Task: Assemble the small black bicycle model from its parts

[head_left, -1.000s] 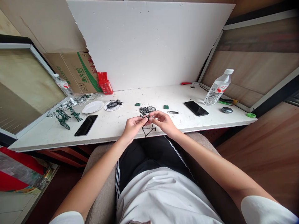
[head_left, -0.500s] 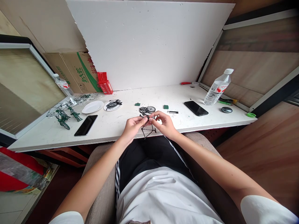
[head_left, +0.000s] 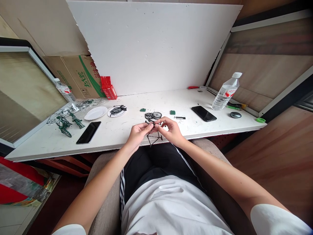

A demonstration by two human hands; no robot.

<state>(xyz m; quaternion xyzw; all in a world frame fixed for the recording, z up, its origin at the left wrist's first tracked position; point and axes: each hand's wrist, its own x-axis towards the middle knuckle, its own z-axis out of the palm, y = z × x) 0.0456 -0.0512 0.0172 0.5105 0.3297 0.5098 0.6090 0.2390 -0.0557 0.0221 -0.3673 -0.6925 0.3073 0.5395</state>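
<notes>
A small black model bicycle frame point(head_left: 154, 141) hangs at the front edge of the white table, pinched between both hands. My left hand point(head_left: 139, 134) is closed on its upper end from the left. From the right, my right hand point(head_left: 170, 131) grips the same end, thumb and forefinger close to the left thumb. The exact part under the fingertips is hidden. Just beyond the hands lie black toy wheels point(head_left: 153, 115). A thin black strip point(head_left: 180, 117) and two green pieces, one on the left point(head_left: 142, 110) and one on the right point(head_left: 172, 112), rest nearby.
Green model bicycles point(head_left: 64, 125) stand at left near a phone point(head_left: 88, 132). One white plate point(head_left: 96, 113) sits beside another bearing black parts point(head_left: 118, 110). To the right are a second phone point(head_left: 203, 113), a water bottle point(head_left: 227, 91) and a round grey object point(head_left: 235, 115).
The view has shifted slightly, so the table's objects appear a little further left. Both hands keep their pinch on the bicycle frame, with hardly any movement.
</notes>
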